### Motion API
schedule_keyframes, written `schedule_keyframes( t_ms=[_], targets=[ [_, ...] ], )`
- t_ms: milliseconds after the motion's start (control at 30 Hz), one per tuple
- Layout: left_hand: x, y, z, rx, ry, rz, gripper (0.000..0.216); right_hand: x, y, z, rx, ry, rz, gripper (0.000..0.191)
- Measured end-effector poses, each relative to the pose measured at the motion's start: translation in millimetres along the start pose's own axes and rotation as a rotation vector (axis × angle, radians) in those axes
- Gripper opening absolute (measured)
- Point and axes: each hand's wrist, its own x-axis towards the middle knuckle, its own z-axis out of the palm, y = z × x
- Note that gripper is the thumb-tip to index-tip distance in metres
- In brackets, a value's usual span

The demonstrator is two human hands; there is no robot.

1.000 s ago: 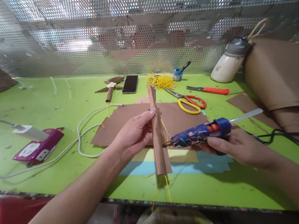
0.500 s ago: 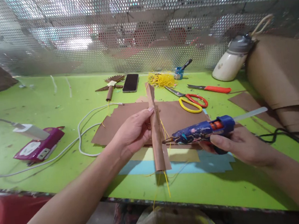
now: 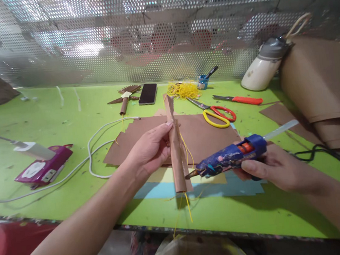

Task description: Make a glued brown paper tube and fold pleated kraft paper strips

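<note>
Perforated metal sheeting [image 3: 91, 26] backs a lime-green counter [image 3: 83, 207]. At its middle, upright in the view over brown paper sheets [image 3: 214, 134], is a rolled brown paper tube [image 3: 177, 159]. At the tube's 9 o'clock, the left hand [image 3: 152, 146] pinches it between thumb and fingers. Between 3 and 4 o'clock, the right hand [image 3: 273, 169] is wrapped round a blue glue gun [image 3: 229, 159], its nozzle at the tube's loose flap [image 3: 189, 185]; I cannot tell whether they touch.

As far as shows, the rolling is done and yellow strands [image 3: 188, 207] hang from the tube's 6 o'clock end. A glossy trace along the seam looks like glue, so gluing seems partly done; the flap stands out at the lower right, not yet pressed down.

Between 10 and 11 o'clock lies a small paper figure [image 3: 123, 105], seemingly complete, with a phone [image 3: 147, 94] beside it. Scissors [image 3: 218, 116] lie at 2 o'clock, near a red-handled knife [image 3: 243, 100].
</note>
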Motion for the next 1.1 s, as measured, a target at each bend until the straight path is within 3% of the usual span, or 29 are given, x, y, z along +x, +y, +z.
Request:
schedule_keyframes(
  t_ms=[267,600,900,1100],
  targets=[
    [0,-1,0,-0.009,-0.021,0.001,0.018,9,-2,4,0.099,0.117,-0.019,0.038],
    [0,0,0,-0.004,0.011,0.03,0.018,4,-1,0,-0.019,0.02,-0.058,0.044],
    [0,1,1,-0.035,-0.02,0.01,0.019,13,-1,3,0.178,0.084,-0.064,0.035],
    [0,2,2,-0.039,0.014,0.016,0.019,9,1,2,0.118,0.074,-0.086,0.036]
  ],
)
